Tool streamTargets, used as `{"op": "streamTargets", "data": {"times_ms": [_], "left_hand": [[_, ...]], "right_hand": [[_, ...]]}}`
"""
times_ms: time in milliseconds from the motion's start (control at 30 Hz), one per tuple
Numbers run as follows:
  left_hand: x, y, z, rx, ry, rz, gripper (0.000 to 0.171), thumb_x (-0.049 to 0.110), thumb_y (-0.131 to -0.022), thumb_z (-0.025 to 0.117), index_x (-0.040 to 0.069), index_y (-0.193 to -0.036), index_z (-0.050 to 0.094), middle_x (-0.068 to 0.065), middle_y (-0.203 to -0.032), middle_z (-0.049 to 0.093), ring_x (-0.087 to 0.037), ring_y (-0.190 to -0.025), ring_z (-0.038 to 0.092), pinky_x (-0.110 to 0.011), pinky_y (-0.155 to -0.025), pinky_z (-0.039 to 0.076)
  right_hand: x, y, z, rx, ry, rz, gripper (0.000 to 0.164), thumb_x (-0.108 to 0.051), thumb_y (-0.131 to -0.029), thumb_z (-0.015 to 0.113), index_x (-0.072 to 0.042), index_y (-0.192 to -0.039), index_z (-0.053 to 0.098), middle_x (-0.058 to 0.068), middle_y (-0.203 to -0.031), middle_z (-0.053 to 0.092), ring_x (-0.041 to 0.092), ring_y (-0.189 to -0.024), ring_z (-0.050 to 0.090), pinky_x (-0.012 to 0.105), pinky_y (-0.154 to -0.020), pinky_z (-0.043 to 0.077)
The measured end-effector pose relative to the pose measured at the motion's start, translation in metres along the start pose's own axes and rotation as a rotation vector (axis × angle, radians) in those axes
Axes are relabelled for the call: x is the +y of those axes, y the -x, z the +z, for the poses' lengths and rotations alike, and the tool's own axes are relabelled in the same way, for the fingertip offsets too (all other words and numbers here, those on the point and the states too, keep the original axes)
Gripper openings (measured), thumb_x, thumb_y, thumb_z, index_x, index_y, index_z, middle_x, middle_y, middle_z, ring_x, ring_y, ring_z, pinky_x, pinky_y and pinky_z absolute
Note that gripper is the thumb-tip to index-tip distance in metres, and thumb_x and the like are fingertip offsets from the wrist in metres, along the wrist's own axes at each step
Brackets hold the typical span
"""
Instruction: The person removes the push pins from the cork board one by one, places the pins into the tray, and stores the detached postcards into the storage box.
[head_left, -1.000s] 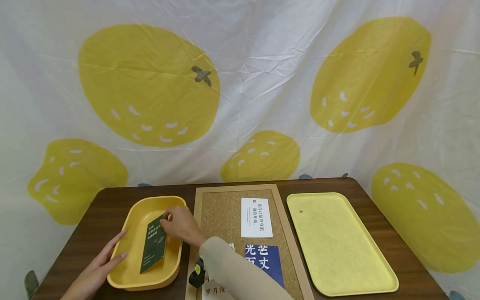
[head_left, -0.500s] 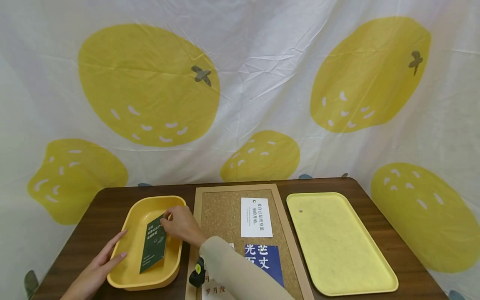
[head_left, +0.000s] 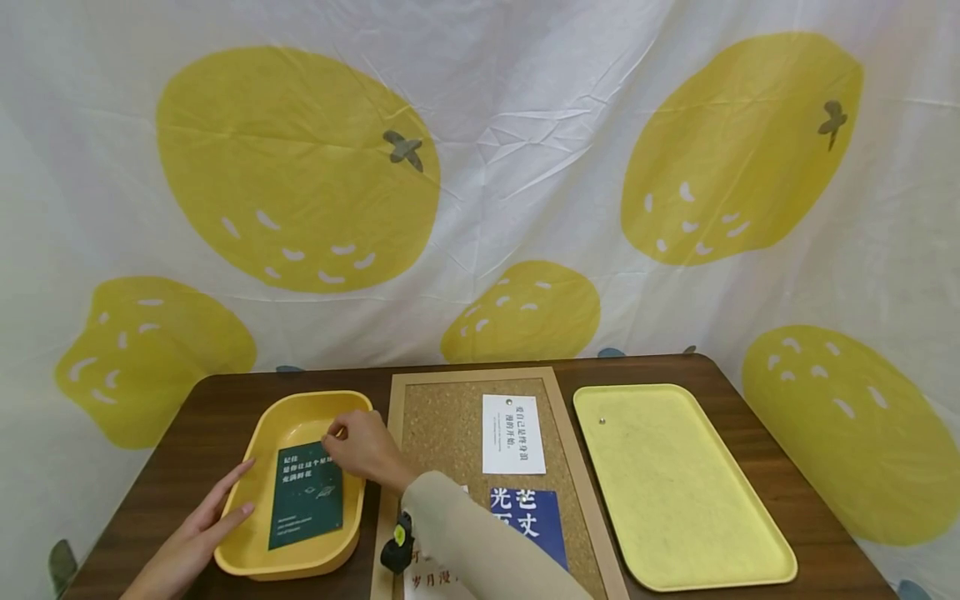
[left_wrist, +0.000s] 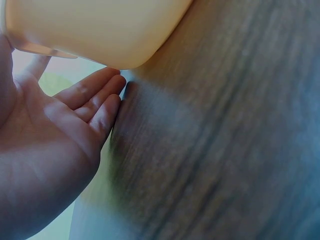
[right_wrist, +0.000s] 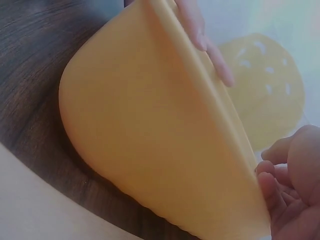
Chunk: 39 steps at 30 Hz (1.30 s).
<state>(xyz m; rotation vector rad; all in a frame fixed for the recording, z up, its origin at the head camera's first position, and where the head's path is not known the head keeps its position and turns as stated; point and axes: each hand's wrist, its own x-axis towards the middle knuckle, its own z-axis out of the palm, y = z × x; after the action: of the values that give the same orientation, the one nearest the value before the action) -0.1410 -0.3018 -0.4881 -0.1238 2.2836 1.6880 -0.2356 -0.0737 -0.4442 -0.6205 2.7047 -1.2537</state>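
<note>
A dark green card (head_left: 309, 500) with white print lies in the yellow basin (head_left: 225, 560), its upper right corner partly behind my right hand. My right hand (head_left: 366, 450) hovers over the basin's right side, fingers curled, thumb and forefinger together; whether something tiny sits between the tips is unclear. In the right wrist view the curled fingers (right_wrist: 274, 180) are beside the basin's rim. My left hand (head_left: 197, 533) touches the basin's left rim with thumb and forefinger over the edge. The left wrist view shows its other fingers (left_wrist: 97, 95) extended outside the basin wall.
A framed cork board (head_left: 438, 417) lies mid-table with a pinned white card (head_left: 513, 442) and a blue card (head_left: 543, 525); my right sleeve (head_left: 480, 533) covers part of it. A pale yellow tray (head_left: 682, 492) stands right, a small tack (head_left: 602, 421) in it. A lemon-print curtain hangs behind.
The green card has gone from tilted, at my right fingertips, to lying flatter in the basin. My right fingers stay almost in place above it. The left hand has not moved.
</note>
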Motion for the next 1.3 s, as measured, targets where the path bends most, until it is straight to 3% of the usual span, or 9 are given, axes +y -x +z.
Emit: {"op": "streamTargets", "data": {"times_ms": [200, 433, 733, 867, 1000, 1200, 1300], "left_hand": [[0.001, -0.001, 0.000, -0.004, -0.007, -0.018, 0.075, 0.040, -0.093, 0.053, 0.027, -0.150, 0.007, -0.017, -0.155, -0.009, -0.035, -0.134, 0.018, -0.022, -0.085, 0.047], [-0.001, -0.001, 0.000, -0.001, 0.017, -0.006, 0.074, 0.038, -0.093, 0.054, 0.026, -0.150, 0.008, -0.014, -0.155, -0.012, -0.035, -0.137, 0.007, -0.015, -0.080, 0.044], [0.001, 0.000, 0.000, -0.007, -0.002, -0.009, 0.075, 0.038, -0.093, 0.053, 0.025, -0.151, 0.007, -0.013, -0.156, -0.011, -0.035, -0.138, 0.004, -0.012, -0.079, 0.041], [0.001, 0.000, 0.000, -0.006, 0.004, -0.003, 0.074, 0.037, -0.094, 0.053, 0.024, -0.151, 0.008, -0.013, -0.156, -0.010, -0.035, -0.138, 0.004, -0.011, -0.079, 0.042], [0.001, 0.000, 0.000, -0.007, -0.007, -0.021, 0.075, 0.039, -0.094, 0.053, 0.025, -0.151, 0.006, -0.014, -0.155, -0.011, -0.035, -0.137, 0.007, -0.016, -0.082, 0.044], [0.000, -0.001, -0.001, -0.008, -0.018, -0.031, 0.075, 0.039, -0.093, 0.053, 0.026, -0.151, 0.005, -0.014, -0.155, -0.012, -0.035, -0.137, 0.007, -0.017, -0.083, 0.044], [0.000, -0.001, -0.001, -0.008, -0.018, -0.026, 0.075, 0.039, -0.094, 0.052, 0.026, -0.151, 0.005, -0.014, -0.155, -0.012, -0.035, -0.137, 0.008, -0.016, -0.082, 0.044]], "right_hand": [[0.002, -0.001, -0.002, -0.020, -0.054, -0.011, 0.012, -0.024, -0.090, 0.062, -0.016, -0.089, 0.070, -0.009, -0.064, 0.057, 0.006, -0.043, 0.050, 0.018, -0.038, 0.043], [0.005, -0.001, -0.004, -0.023, -0.162, -0.010, 0.010, -0.023, -0.089, 0.063, -0.018, -0.086, 0.071, -0.007, -0.061, 0.057, 0.008, -0.043, 0.051, 0.021, -0.039, 0.045], [0.009, -0.001, -0.011, -0.042, -0.284, -0.039, 0.007, -0.019, -0.088, 0.063, -0.017, -0.086, 0.070, -0.006, -0.063, 0.056, 0.008, -0.044, 0.050, 0.020, -0.039, 0.044], [0.010, -0.001, -0.016, -0.052, -0.333, -0.034, 0.008, -0.018, -0.089, 0.062, -0.014, -0.089, 0.070, 0.002, -0.068, 0.060, 0.009, -0.045, 0.049, 0.020, -0.040, 0.044], [0.011, -0.002, -0.019, -0.049, -0.325, -0.027, 0.009, -0.019, -0.089, 0.063, -0.015, -0.090, 0.071, 0.006, -0.073, 0.063, 0.009, -0.046, 0.050, 0.020, -0.041, 0.044], [0.015, -0.003, -0.023, -0.038, -0.308, -0.025, 0.010, -0.019, -0.089, 0.063, -0.014, -0.090, 0.071, -0.002, -0.069, 0.059, 0.009, -0.047, 0.051, 0.024, -0.041, 0.048], [0.018, -0.004, -0.026, -0.038, -0.320, -0.036, 0.010, -0.017, -0.090, 0.062, -0.012, -0.091, 0.071, 0.004, -0.070, 0.060, 0.009, -0.045, 0.049, 0.025, -0.040, 0.048]]}}
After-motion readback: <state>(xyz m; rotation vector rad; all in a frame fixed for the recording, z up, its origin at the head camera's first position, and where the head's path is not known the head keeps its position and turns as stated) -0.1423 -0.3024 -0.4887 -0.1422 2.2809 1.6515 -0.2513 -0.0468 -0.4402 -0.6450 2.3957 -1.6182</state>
